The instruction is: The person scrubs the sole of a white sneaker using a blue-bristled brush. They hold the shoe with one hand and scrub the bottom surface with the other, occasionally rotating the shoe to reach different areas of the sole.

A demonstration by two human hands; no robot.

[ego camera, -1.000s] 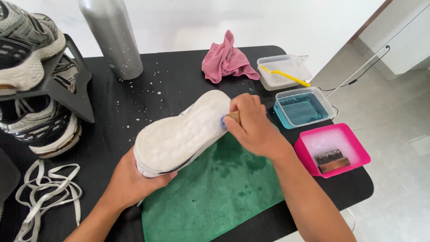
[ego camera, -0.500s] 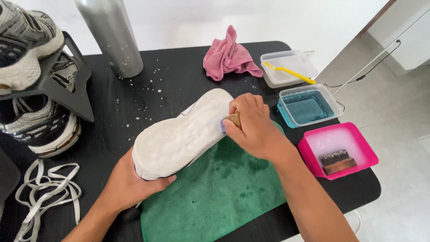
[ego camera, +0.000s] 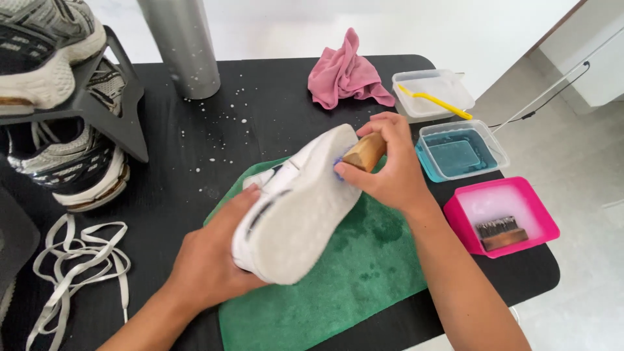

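Wooden brush [ego camera: 365, 151] pinched in right fingers [ego camera: 374, 170] against shoe [ego camera: 296, 208]

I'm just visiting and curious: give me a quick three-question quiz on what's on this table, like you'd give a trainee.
1. True or false: the left hand holds the white shoe over the green towel.
2. What does the right hand press against the shoe's edge? A) the pink cloth B) a wooden brush C) the laces
3. Fill in: a second brush lies in the ____ tub.

Key: 1 true; 2 B; 3 pink.
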